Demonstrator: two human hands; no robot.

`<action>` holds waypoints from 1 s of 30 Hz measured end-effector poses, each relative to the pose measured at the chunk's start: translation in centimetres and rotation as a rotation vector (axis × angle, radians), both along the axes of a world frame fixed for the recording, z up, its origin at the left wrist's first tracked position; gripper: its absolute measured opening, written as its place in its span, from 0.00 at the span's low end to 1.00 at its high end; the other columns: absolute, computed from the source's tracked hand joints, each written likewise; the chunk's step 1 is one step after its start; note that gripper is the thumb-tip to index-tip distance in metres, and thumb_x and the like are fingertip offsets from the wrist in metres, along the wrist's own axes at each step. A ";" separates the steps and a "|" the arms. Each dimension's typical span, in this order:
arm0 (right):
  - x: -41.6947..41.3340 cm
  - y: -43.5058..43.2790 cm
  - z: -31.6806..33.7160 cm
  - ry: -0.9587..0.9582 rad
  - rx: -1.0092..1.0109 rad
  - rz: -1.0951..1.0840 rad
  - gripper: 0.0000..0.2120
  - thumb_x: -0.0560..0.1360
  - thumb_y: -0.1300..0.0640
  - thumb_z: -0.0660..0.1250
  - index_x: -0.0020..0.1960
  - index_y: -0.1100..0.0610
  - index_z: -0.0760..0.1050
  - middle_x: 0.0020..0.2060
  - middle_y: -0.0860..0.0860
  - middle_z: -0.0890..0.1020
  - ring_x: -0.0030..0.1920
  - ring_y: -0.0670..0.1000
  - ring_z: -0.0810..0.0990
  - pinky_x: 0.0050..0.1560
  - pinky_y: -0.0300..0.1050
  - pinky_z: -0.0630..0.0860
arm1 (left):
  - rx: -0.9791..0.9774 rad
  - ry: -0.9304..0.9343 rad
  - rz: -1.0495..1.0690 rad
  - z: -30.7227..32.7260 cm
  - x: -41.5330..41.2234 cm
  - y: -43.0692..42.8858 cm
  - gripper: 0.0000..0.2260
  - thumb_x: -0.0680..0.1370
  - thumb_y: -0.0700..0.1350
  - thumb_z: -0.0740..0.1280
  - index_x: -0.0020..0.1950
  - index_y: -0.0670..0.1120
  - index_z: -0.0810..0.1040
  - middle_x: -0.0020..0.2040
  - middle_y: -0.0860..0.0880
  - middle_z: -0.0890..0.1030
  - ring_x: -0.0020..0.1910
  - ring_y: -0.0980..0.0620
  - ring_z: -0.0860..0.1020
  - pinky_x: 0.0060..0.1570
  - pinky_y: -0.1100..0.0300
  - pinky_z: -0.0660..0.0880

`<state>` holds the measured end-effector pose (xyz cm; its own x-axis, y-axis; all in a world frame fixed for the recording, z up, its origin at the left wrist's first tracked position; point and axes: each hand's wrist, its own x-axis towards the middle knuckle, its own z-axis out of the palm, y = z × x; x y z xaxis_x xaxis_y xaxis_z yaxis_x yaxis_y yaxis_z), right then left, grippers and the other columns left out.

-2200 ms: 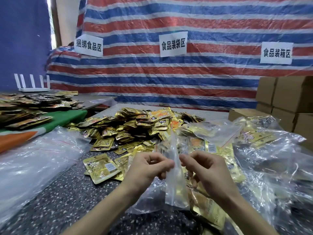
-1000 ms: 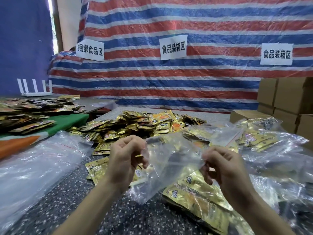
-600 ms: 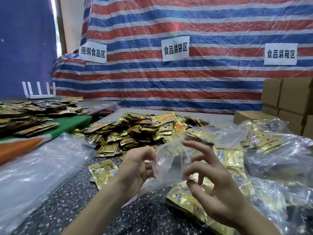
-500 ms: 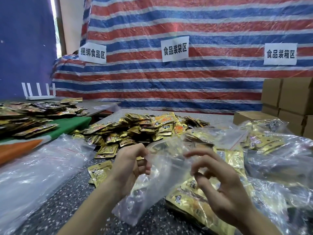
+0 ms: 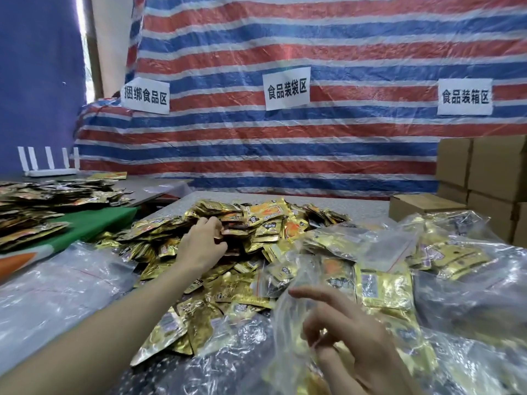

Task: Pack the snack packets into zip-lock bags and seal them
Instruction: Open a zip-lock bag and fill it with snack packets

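Speckled grey bench (image 5: pixel 356 199) before striped tarpaulin (image 5: pixel 285 146): left hand (image 5: pixel 204 246) was curled onto heaped gold foil snack packets (image 5: pixel 265 220); clear plastic zip-lock bag (image 5: pixel 285 309) was pinched by right hand (image 5: pixel 350 337).

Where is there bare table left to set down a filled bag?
The grey strip behind the packets, bordered by the tarp and the box, is bare. A green cloth patch lies free left of them. Centre is packets; filled bags crowd the right, empty bags the near left.
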<state>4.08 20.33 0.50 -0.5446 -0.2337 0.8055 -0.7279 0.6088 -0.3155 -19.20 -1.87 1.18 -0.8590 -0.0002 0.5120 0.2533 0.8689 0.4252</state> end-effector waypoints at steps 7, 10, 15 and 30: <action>-1.0 -0.4 0.4 0.143 0.228 -0.064 0.06 0.75 0.47 0.63 0.44 0.44 0.67 0.62 0.40 0.80 0.35 0.34 0.78 0.38 0.22 0.74 | -0.301 -0.081 0.099 -0.1 -5.8 1.7 0.34 0.75 0.49 0.69 0.79 0.52 0.60 0.75 0.50 0.67 0.70 0.45 0.68 0.65 0.48 0.67; -0.8 -0.6 0.5 0.132 0.256 -0.090 0.07 0.70 0.46 0.64 0.44 0.44 0.65 0.62 0.30 0.73 0.42 0.37 0.83 0.38 0.28 0.78 | -0.199 -0.154 0.110 0.2 -7.2 2.7 0.27 0.77 0.44 0.64 0.76 0.60 0.66 0.71 0.49 0.74 0.68 0.45 0.70 0.65 0.48 0.65; -0.6 -0.5 0.1 0.100 0.171 -0.127 0.05 0.71 0.51 0.63 0.41 0.45 0.66 0.65 0.35 0.77 0.29 0.36 0.72 0.32 0.28 0.75 | 0.084 -0.028 0.095 1.0 -6.6 3.1 0.17 0.81 0.46 0.63 0.68 0.61 0.77 0.62 0.49 0.81 0.59 0.44 0.78 0.58 0.50 0.74; 0.5 -0.6 -0.6 -0.166 0.024 -0.092 0.03 0.69 0.47 0.56 0.40 0.44 0.67 0.69 0.33 0.72 0.53 0.36 0.79 0.44 0.41 0.77 | 1.092 -0.202 -0.503 9.9 14.6 -0.3 0.09 0.76 0.44 0.69 0.49 0.38 0.78 0.41 0.43 0.86 0.39 0.47 0.86 0.32 0.58 0.81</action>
<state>4.56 19.72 -0.12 -0.6894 -0.1951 0.6976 -0.6080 0.6794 -0.4108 -4.61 -2.18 11.12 -0.9513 0.0083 0.3081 0.3036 -0.1461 0.9415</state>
